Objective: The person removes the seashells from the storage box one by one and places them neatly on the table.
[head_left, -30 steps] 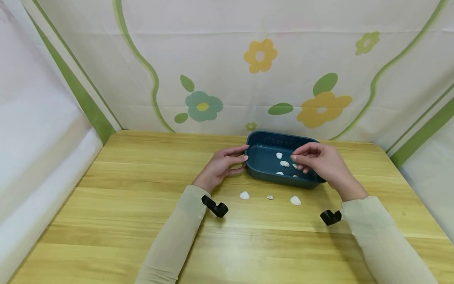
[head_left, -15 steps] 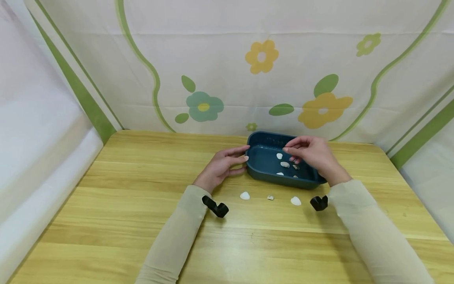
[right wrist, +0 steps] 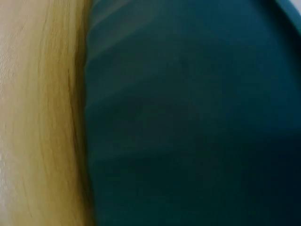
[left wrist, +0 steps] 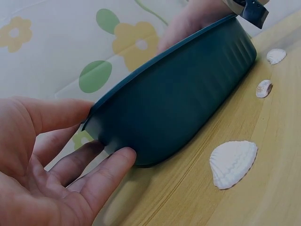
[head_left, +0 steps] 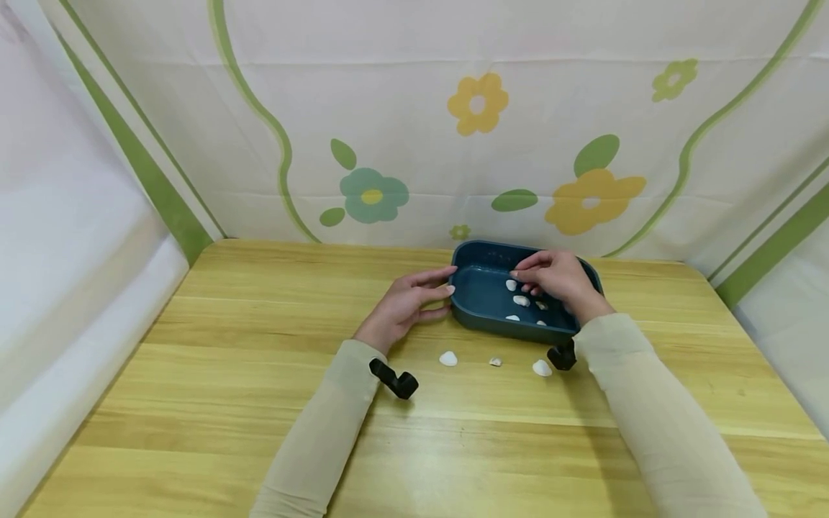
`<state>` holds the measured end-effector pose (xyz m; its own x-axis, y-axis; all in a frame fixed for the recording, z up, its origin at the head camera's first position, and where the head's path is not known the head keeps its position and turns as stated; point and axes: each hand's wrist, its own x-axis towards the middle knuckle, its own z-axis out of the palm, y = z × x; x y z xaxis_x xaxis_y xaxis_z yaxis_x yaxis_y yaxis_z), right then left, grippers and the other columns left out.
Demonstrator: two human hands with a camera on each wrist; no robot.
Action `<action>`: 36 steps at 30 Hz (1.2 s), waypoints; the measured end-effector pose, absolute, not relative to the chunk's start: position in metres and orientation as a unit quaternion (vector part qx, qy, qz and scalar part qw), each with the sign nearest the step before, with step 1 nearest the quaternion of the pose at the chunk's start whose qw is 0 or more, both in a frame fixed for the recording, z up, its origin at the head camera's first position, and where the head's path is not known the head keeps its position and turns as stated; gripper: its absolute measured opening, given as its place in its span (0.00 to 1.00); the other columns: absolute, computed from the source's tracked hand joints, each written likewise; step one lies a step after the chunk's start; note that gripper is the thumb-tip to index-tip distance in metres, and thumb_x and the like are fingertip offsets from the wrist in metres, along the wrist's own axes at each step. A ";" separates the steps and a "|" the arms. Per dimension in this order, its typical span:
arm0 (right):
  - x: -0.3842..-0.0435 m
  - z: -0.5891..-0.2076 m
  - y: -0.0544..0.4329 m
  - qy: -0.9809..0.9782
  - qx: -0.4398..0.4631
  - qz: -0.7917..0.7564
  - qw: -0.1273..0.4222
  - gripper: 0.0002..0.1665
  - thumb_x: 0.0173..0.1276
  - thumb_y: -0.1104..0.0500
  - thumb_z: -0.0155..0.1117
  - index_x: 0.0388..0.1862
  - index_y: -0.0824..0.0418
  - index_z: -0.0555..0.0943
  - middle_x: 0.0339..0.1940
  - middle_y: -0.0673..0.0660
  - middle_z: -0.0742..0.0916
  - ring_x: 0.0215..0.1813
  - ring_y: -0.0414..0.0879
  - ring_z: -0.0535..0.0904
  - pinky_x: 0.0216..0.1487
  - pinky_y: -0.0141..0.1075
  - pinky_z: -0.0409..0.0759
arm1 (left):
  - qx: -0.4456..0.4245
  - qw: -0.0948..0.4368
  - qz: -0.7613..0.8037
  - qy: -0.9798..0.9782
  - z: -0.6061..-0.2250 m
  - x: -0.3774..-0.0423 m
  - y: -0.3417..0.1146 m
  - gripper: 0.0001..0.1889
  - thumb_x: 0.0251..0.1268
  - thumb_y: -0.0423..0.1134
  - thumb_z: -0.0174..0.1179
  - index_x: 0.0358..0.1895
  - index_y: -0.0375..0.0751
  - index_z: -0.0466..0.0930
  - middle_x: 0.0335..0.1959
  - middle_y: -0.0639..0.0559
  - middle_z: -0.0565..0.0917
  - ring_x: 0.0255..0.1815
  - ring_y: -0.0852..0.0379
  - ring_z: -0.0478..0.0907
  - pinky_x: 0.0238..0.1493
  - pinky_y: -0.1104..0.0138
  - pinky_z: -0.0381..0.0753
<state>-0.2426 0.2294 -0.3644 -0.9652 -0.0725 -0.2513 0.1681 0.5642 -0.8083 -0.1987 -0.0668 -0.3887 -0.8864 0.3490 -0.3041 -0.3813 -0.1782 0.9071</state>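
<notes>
A dark teal rectangular tub point(head_left: 512, 331) stands near the table's back edge. My left hand point(head_left: 404, 302) touches its left end. In the left wrist view the thumb point(left wrist: 70, 110) is at the rim and a fingertip point(left wrist: 124, 155) is against the outer wall. My right hand point(head_left: 560, 277) reaches over the front right side into the tub, thumb and forefinger close together beside a white seashell point(head_left: 512, 285). Whether a shell is between them is too small to tell. Several more shells lie inside, including a ribbed-looking seashell point(head_left: 521, 301). The right wrist view shows only the tub's outer wall point(right wrist: 178, 94) and table.
Three shells lie in a row on the wooden table point(head_left: 227, 403) before the tub: a white scallop-like shell point(head_left: 448, 358), a small brownish shell point(head_left: 495, 362) and another white shell point(head_left: 542, 367). A flowered curtain point(head_left: 401, 115) hangs close behind the tub.
My right hand has moved left and slightly back inside the tub, its forearm shifting left too. The left hand, the tub and the visible shells stay in place.
</notes>
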 end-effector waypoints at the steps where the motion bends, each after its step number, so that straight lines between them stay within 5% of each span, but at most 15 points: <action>1: -0.243 -0.365 0.230 0.875 0.029 -0.465 0.129 0.21 0.76 0.52 0.74 0.56 0.67 0.86 0.35 0.52 0.93 0.32 0.39 0.86 0.38 0.33 0.89 | -0.014 0.237 0.767 0.596 -0.389 -0.199 -0.067 0.25 0.77 0.33 0.66 0.74 0.52 0.81 0.81 0.53 0.73 0.79 0.50 0.74 0.70 0.53 0.86; 36: -0.246 -0.379 0.225 0.932 0.000 -0.343 0.114 0.18 0.71 0.49 0.78 0.49 0.62 0.91 0.34 0.54 0.93 0.32 0.45 0.87 0.32 0.37 0.85 | -0.019 0.236 0.767 0.597 -0.389 -0.200 -0.066 0.24 0.77 0.33 0.67 0.72 0.54 0.84 0.80 0.55 0.74 0.77 0.51 0.77 0.69 0.53 0.86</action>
<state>-0.2459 0.2248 -0.3794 -0.9741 -0.0784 -0.2119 0.0777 0.7643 -0.6401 -0.1995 -0.0658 -0.3889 -0.8880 0.3393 -0.3105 -0.3844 -0.1769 0.9060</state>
